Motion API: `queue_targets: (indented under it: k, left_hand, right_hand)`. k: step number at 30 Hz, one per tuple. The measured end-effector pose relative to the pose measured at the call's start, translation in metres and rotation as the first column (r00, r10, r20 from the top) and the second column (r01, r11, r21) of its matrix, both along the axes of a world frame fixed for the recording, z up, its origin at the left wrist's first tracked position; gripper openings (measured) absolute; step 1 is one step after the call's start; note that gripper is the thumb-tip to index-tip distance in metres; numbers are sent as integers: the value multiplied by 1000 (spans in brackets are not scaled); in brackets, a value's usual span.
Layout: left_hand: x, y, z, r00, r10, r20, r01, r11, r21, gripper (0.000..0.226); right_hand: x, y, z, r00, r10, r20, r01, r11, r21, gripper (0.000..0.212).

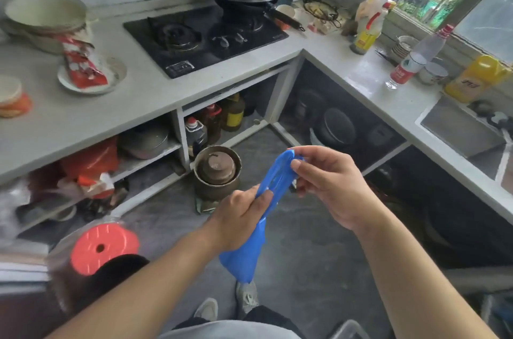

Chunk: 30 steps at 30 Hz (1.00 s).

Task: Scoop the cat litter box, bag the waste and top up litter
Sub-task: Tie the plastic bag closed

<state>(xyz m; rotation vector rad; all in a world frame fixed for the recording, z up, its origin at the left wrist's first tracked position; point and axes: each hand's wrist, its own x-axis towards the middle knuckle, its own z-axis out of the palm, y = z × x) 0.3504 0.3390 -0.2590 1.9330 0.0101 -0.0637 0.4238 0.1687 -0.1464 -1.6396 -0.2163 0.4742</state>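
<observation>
The left hand [241,216] grips the middle of a blue plastic bag [259,216], fingers curled round it, while the right hand [324,183] pinches its top end; the bag hangs chest-high over the kitchen floor [299,241]. It looks thin, limp and slippery, best parted at the mouth edge with the fingertips. The L-shaped countertop [155,94] hems the far side, yet the floor ahead leaves room; no litter box shows.

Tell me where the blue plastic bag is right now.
In the head view, the blue plastic bag is low in the centre, held between the left hand and the right hand, above the floor in front of the pot.
</observation>
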Motion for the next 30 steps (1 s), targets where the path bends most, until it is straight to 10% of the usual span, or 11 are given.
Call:
queue_targets:
  k: [11, 17, 30]
  left_hand:
    - [18, 5, 1, 977, 212, -33, -185, 909, 374, 24]
    - [5, 10, -25, 919, 387, 73, -374, 799, 471, 34]
    - [-90, 58, -38, 592, 800, 103, -735, 482, 477, 24]
  right_hand:
    - [60, 40, -27, 958, 281, 49, -257, 926, -278, 32]
    - [61, 55, -35, 912, 398, -96, -402, 915, -28, 27]
    - [-4, 141, -18, 641, 768, 1, -763, 637, -108, 26]
